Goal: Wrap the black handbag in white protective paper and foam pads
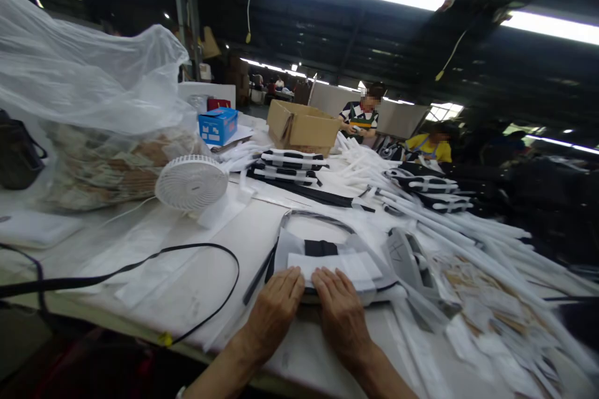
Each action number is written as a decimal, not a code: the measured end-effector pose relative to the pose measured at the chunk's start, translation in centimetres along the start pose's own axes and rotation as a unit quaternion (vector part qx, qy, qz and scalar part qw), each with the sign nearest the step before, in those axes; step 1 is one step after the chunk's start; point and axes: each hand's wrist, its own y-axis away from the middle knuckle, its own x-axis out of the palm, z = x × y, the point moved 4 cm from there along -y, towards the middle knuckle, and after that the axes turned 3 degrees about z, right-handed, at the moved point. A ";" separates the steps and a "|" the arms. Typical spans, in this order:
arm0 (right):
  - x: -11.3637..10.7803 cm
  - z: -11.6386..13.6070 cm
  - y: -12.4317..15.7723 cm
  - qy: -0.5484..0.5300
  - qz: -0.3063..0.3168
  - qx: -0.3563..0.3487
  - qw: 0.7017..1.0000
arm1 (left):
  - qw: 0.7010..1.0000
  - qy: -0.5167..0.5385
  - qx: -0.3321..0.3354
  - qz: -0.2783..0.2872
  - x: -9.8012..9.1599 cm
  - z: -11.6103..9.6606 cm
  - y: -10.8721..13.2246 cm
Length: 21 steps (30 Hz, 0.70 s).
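A bag-like item [285,249] with dark edging and a looped dark handle [322,218] lies flat in front of me, covered by translucent white wrapping. Across its middle is a folded white sheet [355,264], with a short black band [321,248] just beyond it. My left hand [279,293] lies on the near left part of the sheet, fingers stretched out together. Beside it, my right hand [339,302] presses flat on the sheet too, its fingers extended. Neither hand is wrapped round anything. What lies under the wrapping is mostly hidden.
A grey tape dispenser [412,262] stands close on the right, near white wrapped strips [468,237]. On the left are a black cable [187,248], a white fan [191,184] and a large plastic bag [107,162]. A cardboard box [306,128] and two people are farther back.
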 end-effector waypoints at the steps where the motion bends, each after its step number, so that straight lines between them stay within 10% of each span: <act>1: 0.0 0.1 0.1 -0.003 -0.001 0.004 1.000 | 1.000 0.000 -0.004 0.006 0.2 0.0 0.2; 13: -0.3 0.1 -0.1 -0.024 0.063 0.021 0.997 | 1.000 0.021 -0.009 -0.016 0.6 0.3 1.0; 21: -6.4 1.9 0.1 -0.103 0.070 0.000 0.992 | 0.999 0.021 0.017 -0.024 0.2 0.6 0.7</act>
